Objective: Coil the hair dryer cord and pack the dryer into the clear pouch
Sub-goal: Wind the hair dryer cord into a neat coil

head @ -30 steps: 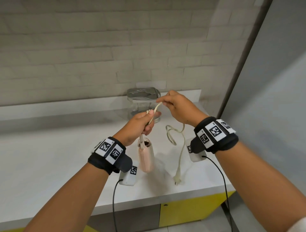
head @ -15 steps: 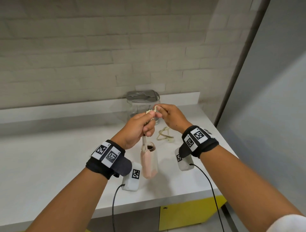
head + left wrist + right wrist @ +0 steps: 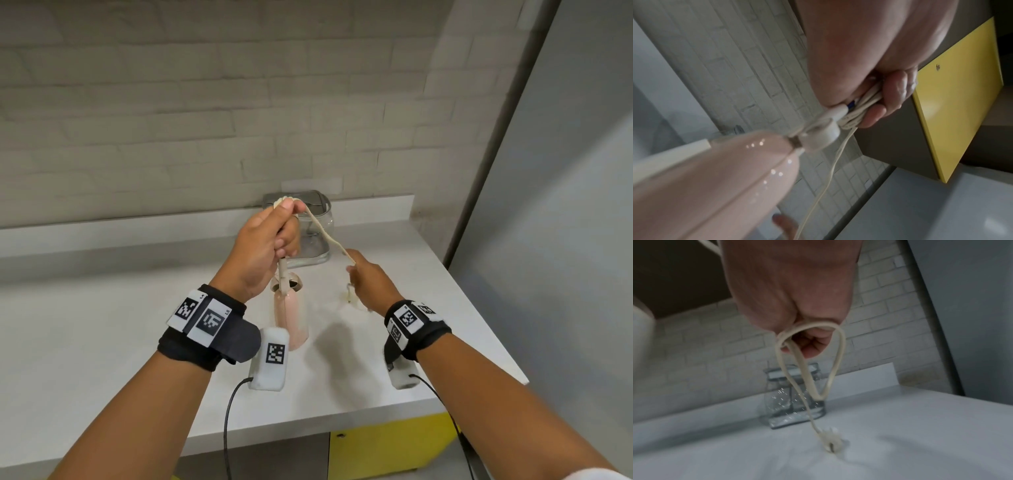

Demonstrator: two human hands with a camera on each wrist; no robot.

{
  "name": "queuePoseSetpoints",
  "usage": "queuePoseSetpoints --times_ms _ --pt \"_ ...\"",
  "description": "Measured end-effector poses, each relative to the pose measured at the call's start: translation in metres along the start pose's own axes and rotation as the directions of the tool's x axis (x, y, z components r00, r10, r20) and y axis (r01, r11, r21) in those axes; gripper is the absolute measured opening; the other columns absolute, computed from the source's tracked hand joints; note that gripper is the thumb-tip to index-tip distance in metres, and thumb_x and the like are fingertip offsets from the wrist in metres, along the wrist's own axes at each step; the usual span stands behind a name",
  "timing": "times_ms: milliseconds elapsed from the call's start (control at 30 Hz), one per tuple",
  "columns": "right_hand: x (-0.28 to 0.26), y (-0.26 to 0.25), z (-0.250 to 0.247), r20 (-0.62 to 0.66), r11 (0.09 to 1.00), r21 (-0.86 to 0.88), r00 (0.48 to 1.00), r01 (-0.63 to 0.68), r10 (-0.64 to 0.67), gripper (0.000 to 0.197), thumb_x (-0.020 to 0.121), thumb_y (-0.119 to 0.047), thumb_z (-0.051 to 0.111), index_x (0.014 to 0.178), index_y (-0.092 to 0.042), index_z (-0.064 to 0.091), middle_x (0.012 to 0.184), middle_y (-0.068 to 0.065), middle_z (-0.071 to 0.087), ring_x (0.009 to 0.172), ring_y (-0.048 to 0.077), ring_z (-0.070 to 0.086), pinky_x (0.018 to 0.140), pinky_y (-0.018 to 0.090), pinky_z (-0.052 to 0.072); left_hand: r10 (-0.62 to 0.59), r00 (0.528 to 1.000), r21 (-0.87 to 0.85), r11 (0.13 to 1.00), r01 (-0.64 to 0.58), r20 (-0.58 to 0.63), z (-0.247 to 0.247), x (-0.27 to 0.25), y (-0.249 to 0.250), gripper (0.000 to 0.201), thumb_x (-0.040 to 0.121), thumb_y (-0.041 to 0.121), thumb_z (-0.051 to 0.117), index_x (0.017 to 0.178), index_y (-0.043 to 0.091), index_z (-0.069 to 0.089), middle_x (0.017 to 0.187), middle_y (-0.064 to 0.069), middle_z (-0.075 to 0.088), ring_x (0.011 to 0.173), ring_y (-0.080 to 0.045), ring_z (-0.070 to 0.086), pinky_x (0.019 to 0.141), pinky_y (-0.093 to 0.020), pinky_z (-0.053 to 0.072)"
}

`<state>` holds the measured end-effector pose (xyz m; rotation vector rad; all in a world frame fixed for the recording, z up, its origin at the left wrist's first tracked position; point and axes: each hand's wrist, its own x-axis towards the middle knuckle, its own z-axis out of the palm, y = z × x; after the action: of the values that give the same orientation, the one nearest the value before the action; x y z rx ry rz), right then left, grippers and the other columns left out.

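A pale pink hair dryer hangs by its cream cord below my left hand, just above the white counter. My left hand grips several folded loops of cord. A free length of it slopes down to my right hand, which pinches it lower and to the right. In the right wrist view the cord loops under my right hand, and the plug touches the counter. The clear pouch stands upright behind both hands, by the wall.
A grey brick wall with a low white ledge backs the counter. A grey panel closes the right side. Yellow cabinet fronts sit under the counter's front edge.
My left hand has risen with the cord bundle, lifting the dryer. My right hand, which met the left half a second ago, has slid down and to the right along the cord.
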<state>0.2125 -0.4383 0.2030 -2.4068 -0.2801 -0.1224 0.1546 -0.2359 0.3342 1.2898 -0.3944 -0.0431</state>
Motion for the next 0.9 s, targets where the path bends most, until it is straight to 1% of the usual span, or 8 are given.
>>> queuePoseSetpoints --times_ms 133,267,500,600,633,700,833,900 --pt "-0.004 0.033 0.010 -0.019 0.977 -0.204 0.998 -0.055 0.053 0.032 0.091 -0.005 0.040 0.120 -0.018 0.047 0.101 0.009 0.067 0.092 0.030 0.065 0.085 0.044 0.049 0.064 0.997 -0.052 0.996 -0.066 -0.038 -0.006 0.002 0.011 0.029 0.102 0.024 0.033 0.092 0.011 0.056 0.043 0.012 0.030 0.040 -0.005 0.025 0.048 -0.020 0.033" --pt "-0.009 0.065 0.013 -0.070 0.919 -0.390 0.997 -0.060 0.036 0.037 0.088 0.001 0.046 0.122 -0.012 0.052 0.104 0.012 0.060 0.101 0.032 0.055 0.074 0.033 0.026 0.087 0.995 -0.067 0.994 -0.090 -0.046 -0.009 0.002 0.015 0.028 0.099 0.028 0.036 0.092 0.012 0.057 0.042 0.012 0.031 0.039 -0.005 0.027 0.048 -0.020 0.035" --pt "-0.013 0.093 0.006 -0.257 0.859 -0.504 0.965 -0.090 -0.050 0.047 0.065 0.010 0.073 0.108 -0.001 0.057 0.097 0.017 0.057 0.092 0.037 0.056 0.075 0.041 0.046 0.124 0.989 -0.077 0.988 -0.130 -0.085 -0.010 -0.001 0.021 0.031 0.102 0.024 0.032 0.090 0.013 0.058 0.042 0.013 0.031 0.039 -0.004 0.026 0.048 -0.019 0.036" --pt "-0.019 0.107 0.007 -0.301 0.746 -0.624 0.953 -0.233 0.046 0.035 0.068 -0.005 0.073 0.100 -0.004 0.060 0.104 0.020 0.059 0.114 0.043 0.050 0.102 0.055 0.024 0.143 0.982 -0.098 0.983 -0.155 -0.126 -0.017 -0.002 0.028 0.032 0.102 0.025 0.032 0.089 0.014 0.059 0.042 0.012 0.031 0.039 -0.004 0.027 0.048 -0.019 0.034" --pt "-0.022 0.112 0.009 -0.329 0.735 -0.615 0.940 -0.287 0.092 0.031 0.073 -0.010 0.070 0.102 -0.005 0.060 0.110 0.023 0.058 0.119 0.046 0.046 0.105 0.059 0.015 0.147 0.980 -0.103 0.981 -0.162 -0.136 -0.020 -0.002 0.030 0.031 0.102 0.025 0.032 0.089 0.014 0.059 0.042 0.012 0.031 0.039 -0.004 0.027 0.048 -0.019 0.033" --pt "-0.026 0.114 0.013 -0.299 0.763 -0.538 0.928 -0.358 0.224 0.039 0.081 -0.014 0.068 0.117 -0.005 0.056 0.114 0.026 0.056 0.114 0.046 0.049 0.099 0.064 0.032 0.146 0.981 -0.058 0.986 -0.154 -0.125 -0.023 0.000 0.030 0.031 0.103 0.024 0.032 0.090 0.014 0.058 0.042 0.012 0.031 0.039 -0.004 0.027 0.048 -0.019 0.034" --pt "-0.017 0.090 0.021 -0.209 0.850 -0.291 0.896 -0.439 0.391 0.073 0.094 -0.029 0.051 0.150 -0.009 0.009 0.136 0.021 0.038 0.112 0.039 0.050 0.090 0.049 0.045 0.089 0.992 0.156 0.985 -0.074 -0.089 -0.013 0.000 0.012 0.031 0.104 0.022 0.031 0.092 0.014 0.058 0.044 0.011 0.031 0.040 -0.006 0.027 0.049 -0.021 0.033" --pt "-0.007 0.070 0.019 -0.167 0.920 -0.156 0.928 -0.360 0.334 0.054 0.094 -0.017 0.050 0.144 -0.011 0.030 0.131 0.020 0.044 0.112 0.039 0.052 0.092 0.043 0.043 0.047 0.994 0.215 0.976 -0.026 -0.094 -0.011 -0.001 0.002 0.029 0.103 0.023 0.032 0.091 0.014 0.057 0.045 0.011 0.032 0.041 -0.007 0.028 0.050 -0.023 0.030"
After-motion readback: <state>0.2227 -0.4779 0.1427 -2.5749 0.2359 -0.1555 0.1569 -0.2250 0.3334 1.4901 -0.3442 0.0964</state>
